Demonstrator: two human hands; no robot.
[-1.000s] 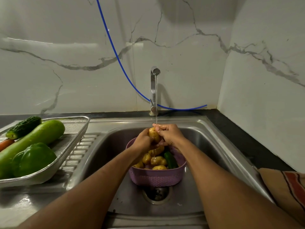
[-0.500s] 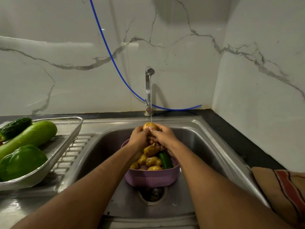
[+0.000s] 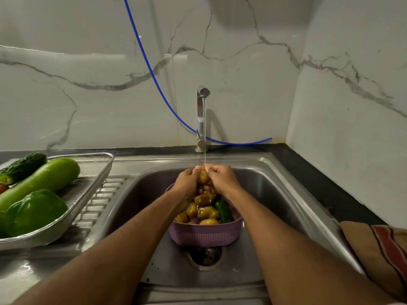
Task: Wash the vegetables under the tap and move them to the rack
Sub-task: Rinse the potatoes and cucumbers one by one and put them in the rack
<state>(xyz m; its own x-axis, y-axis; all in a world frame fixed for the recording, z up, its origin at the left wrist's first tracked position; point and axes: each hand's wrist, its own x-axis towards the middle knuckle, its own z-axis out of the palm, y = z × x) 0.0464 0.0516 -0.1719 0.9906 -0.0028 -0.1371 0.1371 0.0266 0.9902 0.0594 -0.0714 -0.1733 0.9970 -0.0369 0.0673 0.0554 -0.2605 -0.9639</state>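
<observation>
Wall (image 3: 88, 62): white marble, grey veins.
Hose (image 3: 154, 78): blue.
Tap (image 3: 200, 111): silver.
Sink (image 3: 286, 194): steel grey.
Basket (image 3: 204, 235): purple, woven texture.
Potatoes (image 3: 208, 212): yellow-brown.
Bell pepper (image 3: 33, 211), lower left: glossy green.
Bottle gourd (image 3: 44, 179): pale green.
Cloth (image 3: 378, 249), lower right: tan, red stripe edged black.

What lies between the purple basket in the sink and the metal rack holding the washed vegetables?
In the head view, only the sink wall and ribbed draining board separate the purple basket from the rack.
</observation>
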